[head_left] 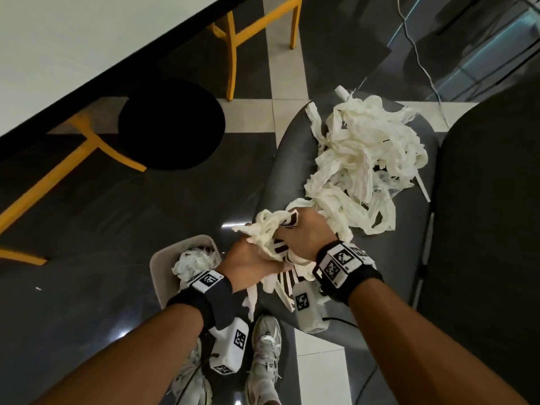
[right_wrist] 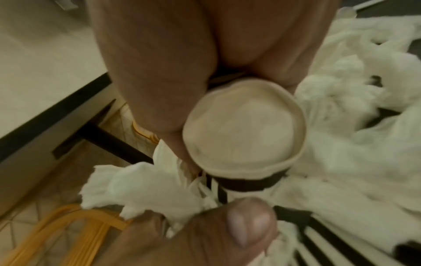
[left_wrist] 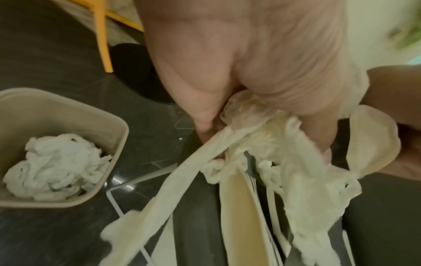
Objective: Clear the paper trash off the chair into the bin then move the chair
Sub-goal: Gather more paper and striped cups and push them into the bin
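Observation:
A dark grey chair (head_left: 292, 159) carries a big pile of white paper strips (head_left: 368, 153). At the seat's near left edge both hands hold one bundle of strips (head_left: 268, 229). My left hand (head_left: 254, 252) grips the strips (left_wrist: 262, 136), whose ends hang down. My right hand (head_left: 298, 229) is curled round a striped paper cup (right_wrist: 243, 129) tangled in the same paper. A beige bin (head_left: 155, 267) stands on the floor just left of the hands, with crumpled paper (left_wrist: 56, 162) inside.
A white table (head_left: 58, 54) on yellow legs (head_left: 87, 141) fills the upper left, with a black round stool (head_left: 172, 124) beside it. The chair's dark backrest (head_left: 491, 200) rises at the right. A cable (head_left: 420, 59) crosses the floor behind. My shoes (head_left: 263, 346) stand by the bin.

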A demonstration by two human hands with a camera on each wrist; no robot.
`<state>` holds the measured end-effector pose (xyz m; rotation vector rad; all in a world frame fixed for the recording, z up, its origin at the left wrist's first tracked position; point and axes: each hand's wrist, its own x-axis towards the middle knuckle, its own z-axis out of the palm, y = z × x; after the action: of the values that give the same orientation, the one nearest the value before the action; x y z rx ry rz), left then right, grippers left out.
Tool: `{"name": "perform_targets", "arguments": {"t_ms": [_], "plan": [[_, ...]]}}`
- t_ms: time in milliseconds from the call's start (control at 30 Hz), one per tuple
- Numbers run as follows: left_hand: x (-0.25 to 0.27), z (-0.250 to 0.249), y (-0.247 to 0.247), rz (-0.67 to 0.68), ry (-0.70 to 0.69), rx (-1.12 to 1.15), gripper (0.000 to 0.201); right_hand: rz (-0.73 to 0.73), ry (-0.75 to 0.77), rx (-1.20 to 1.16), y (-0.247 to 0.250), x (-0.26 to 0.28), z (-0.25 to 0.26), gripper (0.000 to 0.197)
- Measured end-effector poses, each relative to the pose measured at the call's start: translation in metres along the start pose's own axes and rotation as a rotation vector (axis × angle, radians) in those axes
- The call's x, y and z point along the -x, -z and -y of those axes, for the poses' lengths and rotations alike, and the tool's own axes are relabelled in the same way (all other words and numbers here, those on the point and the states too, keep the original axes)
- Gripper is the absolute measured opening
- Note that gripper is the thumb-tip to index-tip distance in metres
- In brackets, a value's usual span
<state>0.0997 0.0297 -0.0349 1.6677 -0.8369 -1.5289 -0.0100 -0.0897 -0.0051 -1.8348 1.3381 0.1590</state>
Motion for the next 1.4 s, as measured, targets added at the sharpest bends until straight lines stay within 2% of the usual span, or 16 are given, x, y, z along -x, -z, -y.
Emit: {"name": "perform_targets", "arguments": {"t_ms": [233,300,367,467,567,633,700,767,833,900,1000,1100,1200,1300,1333,1400], "plan": [[0.018,-0.01,0.029,0.01,0.051,0.434,0.054,0.03,0.023,-0.367,-0.005,0.008,0.04,0.016],[0.023,-0.013,0.046,-0.026,0.056,0.567,0.05,0.099,-0.011,-0.535,-0.013,0.009,0.048,0.016],[0.03,-0.016,0.068,-0.1,0.072,0.606,0.04,0.188,-0.003,-0.629,-0.029,0.007,0.055,0.028],[0.04,-0.011,0.104,-0.143,0.106,0.584,0.036,0.28,0.057,-0.667,-0.055,0.007,0.071,0.041],[0.049,0.012,0.14,-0.158,0.138,0.583,0.045,0.419,0.139,-0.658,-0.089,0.008,0.084,0.07],[0.056,0.029,0.161,-0.204,0.161,0.592,0.043,0.51,0.197,-0.536,-0.113,0.007,0.091,0.093],[0.064,0.049,0.181,-0.275,0.176,0.628,0.047,0.55,0.236,-0.298,-0.133,0.004,0.099,0.104],[0.069,0.072,0.2,-0.341,0.178,0.674,0.05,0.475,0.323,0.011,-0.148,0.0,0.108,0.096],[0.071,0.092,0.211,-0.367,0.17,0.709,0.043,0.354,0.34,0.117,-0.167,-0.007,0.113,0.082],[0.068,0.111,0.213,-0.392,0.164,0.694,0.041,0.248,0.28,0.015,-0.184,-0.014,0.113,0.078],[0.055,0.144,0.204,-0.541,0.174,0.572,0.046,0.073,0.0,-0.272,-0.212,-0.035,0.1,0.065],[0.043,0.175,0.193,-0.647,0.198,0.507,0.04,0.119,-0.279,-0.517,-0.251,-0.061,0.086,0.032],[0.031,0.205,0.182,-0.69,0.194,0.385,0.033,0.161,-0.314,-0.615,-0.287,-0.076,0.071,0.032],[0.021,0.228,0.173,-0.64,0.184,0.203,0.032,0.205,-0.18,-0.303,-0.303,-0.078,0.048,0.035],[0.017,0.235,0.17,-0.581,0.199,0.175,0.035,0.245,-0.162,-0.167,-0.308,-0.077,0.038,0.038],[0.011,0.246,0.162,-0.426,0.246,0.141,0.054,0.293,-0.192,-0.065,-0.317,-0.075,0.02,0.042]]}}
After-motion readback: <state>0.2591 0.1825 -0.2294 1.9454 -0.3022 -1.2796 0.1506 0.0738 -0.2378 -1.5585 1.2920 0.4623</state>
